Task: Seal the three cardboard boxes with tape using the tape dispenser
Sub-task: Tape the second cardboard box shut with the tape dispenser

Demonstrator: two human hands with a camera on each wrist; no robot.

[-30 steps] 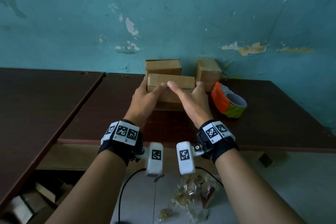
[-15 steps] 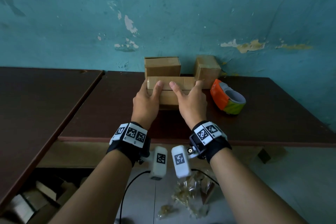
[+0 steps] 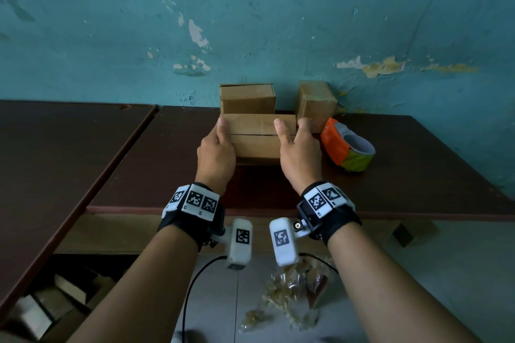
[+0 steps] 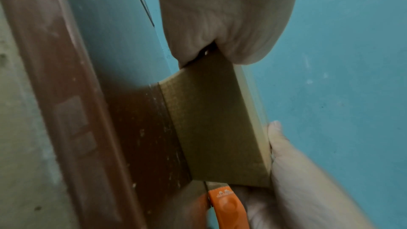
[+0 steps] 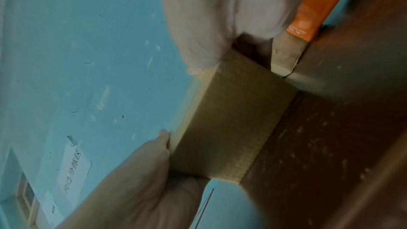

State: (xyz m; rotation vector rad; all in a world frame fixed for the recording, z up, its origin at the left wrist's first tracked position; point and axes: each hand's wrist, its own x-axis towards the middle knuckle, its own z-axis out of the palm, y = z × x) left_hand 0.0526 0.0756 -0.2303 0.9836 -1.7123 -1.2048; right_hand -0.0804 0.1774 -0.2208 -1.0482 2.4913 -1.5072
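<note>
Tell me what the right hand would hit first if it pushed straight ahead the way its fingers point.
The right hand grips the front cardboard box at its right end, fingers aimed toward the wall. Straight on, it would probably meet the small cardboard box behind, though depth is unclear.

You have three brown cardboard boxes on the dark desk (image 3: 418, 164). The front box (image 3: 256, 136) is long and flat, and its two top flaps meet in a thin line with no tape on it. Your left hand (image 3: 216, 152) holds its left end and your right hand (image 3: 299, 153) holds its right end. The back box (image 3: 247, 99) sits right behind it. The small box (image 3: 316, 106) stands by the wall. The orange tape dispenser (image 3: 347, 145) lies to the right, near the small box.
</note>
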